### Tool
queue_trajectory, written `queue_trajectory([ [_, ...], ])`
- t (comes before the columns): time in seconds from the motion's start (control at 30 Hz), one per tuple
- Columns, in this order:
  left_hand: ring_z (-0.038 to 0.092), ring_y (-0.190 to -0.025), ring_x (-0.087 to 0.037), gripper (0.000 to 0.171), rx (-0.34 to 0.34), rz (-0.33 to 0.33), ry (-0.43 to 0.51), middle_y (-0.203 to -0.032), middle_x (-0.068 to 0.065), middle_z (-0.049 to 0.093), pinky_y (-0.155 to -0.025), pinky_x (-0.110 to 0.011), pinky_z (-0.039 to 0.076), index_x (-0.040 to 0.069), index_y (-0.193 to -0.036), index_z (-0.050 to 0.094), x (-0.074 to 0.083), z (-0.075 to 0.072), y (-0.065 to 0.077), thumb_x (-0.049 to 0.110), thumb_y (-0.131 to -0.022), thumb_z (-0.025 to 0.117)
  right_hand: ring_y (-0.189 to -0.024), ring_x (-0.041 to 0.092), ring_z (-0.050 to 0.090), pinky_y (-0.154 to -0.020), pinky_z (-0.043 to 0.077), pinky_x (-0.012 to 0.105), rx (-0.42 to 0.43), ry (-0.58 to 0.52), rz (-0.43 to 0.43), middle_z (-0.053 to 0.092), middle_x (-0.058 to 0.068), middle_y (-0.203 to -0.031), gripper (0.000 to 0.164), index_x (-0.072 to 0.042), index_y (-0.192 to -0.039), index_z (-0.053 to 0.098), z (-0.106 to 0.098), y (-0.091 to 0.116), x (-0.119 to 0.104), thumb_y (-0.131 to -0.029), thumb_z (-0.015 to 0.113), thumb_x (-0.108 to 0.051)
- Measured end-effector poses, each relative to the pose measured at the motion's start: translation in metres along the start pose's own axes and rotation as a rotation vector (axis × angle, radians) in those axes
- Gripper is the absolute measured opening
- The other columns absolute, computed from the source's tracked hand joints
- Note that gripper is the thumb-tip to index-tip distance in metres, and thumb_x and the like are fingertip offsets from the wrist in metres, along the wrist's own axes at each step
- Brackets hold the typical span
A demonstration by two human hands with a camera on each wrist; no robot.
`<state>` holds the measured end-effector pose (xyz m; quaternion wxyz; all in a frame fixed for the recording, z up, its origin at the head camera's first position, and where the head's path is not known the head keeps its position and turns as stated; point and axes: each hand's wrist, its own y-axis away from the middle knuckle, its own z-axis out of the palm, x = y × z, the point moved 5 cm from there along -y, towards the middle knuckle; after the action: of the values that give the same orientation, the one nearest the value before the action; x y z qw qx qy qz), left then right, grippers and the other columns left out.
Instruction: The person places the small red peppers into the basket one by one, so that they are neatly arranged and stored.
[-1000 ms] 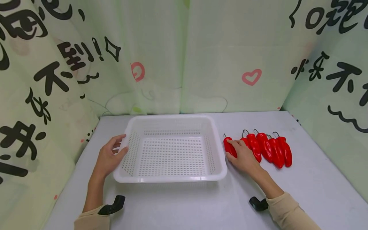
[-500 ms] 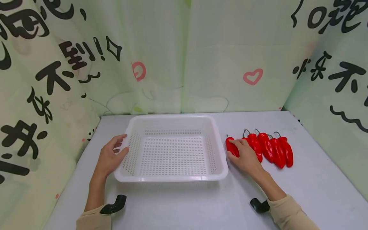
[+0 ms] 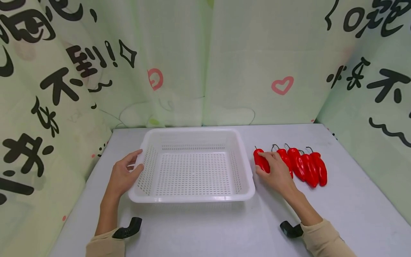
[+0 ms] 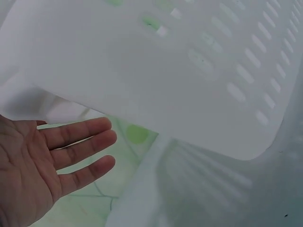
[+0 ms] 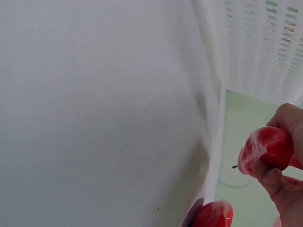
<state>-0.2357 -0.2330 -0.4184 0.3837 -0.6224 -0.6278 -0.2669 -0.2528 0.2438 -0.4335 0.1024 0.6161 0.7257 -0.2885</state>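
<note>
A white perforated plastic basket (image 3: 192,175) stands on the table, nothing inside it. At its left rim my left hand (image 3: 123,175) holds on, thumb over the edge and fingers outside; three straight fingers (image 4: 87,153) show beneath the rim in the left wrist view. Right of the basket, my right hand (image 3: 277,175) pinches a red pepper (image 3: 261,160) between thumb and fingers. The right wrist view shows that pepper (image 5: 265,149) with its thin dark stem pointing away from the palm. Several more red peppers (image 3: 297,164) lie in a row beyond the hand, one partly hidden by it.
The white table (image 3: 205,232) extends in front of the basket and to the right of the peppers. Printed pale-green curtains (image 3: 237,64) enclose the back and both sides. Black camera mounts (image 3: 128,228) are strapped at both wrists.
My right hand and the pinched pepper have shifted slightly right and away from the basket. My left hand and the basket stay in place.
</note>
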Motion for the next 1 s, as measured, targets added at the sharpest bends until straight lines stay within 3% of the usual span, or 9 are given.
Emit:
queue_trajectory([
  [0.37,0.062,-0.114,-0.046,0.054,-0.012,-0.039,-0.020,-0.135,-0.029,0.061,-0.097,-0.059,0.052,0.005,-0.151,0.049,0.001,0.000,0.000,0.011,-0.098,0.058,-0.116,0.045,0.055,-0.083,0.058,0.063,0.103,-0.039,-0.081,0.054,0.027,-0.135,0.064,0.000,-0.137,0.059,-0.017,-0.006,-0.016,-0.078,0.082,-0.006],
  [0.63,0.064,-0.112,-0.044,0.053,-0.002,-0.031,-0.023,-0.134,-0.028,0.063,-0.095,-0.057,0.054,0.006,-0.151,0.050,-0.001,0.000,0.000,0.011,-0.099,0.056,-0.114,0.044,0.057,-0.081,0.059,0.061,0.144,-0.054,-0.114,0.054,0.026,-0.136,0.066,0.001,-0.138,0.058,-0.024,-0.013,-0.029,-0.077,0.083,-0.008],
  [1.0,0.065,-0.109,-0.042,0.053,-0.007,-0.047,-0.041,-0.132,-0.026,0.064,-0.085,-0.039,0.056,0.008,-0.151,0.050,-0.002,0.000,0.000,0.012,-0.099,0.056,-0.116,0.044,0.057,-0.082,0.058,0.062,0.173,-0.095,-0.135,0.054,0.026,-0.138,0.065,0.001,-0.138,0.058,-0.034,-0.016,-0.045,-0.078,0.082,-0.007],
])
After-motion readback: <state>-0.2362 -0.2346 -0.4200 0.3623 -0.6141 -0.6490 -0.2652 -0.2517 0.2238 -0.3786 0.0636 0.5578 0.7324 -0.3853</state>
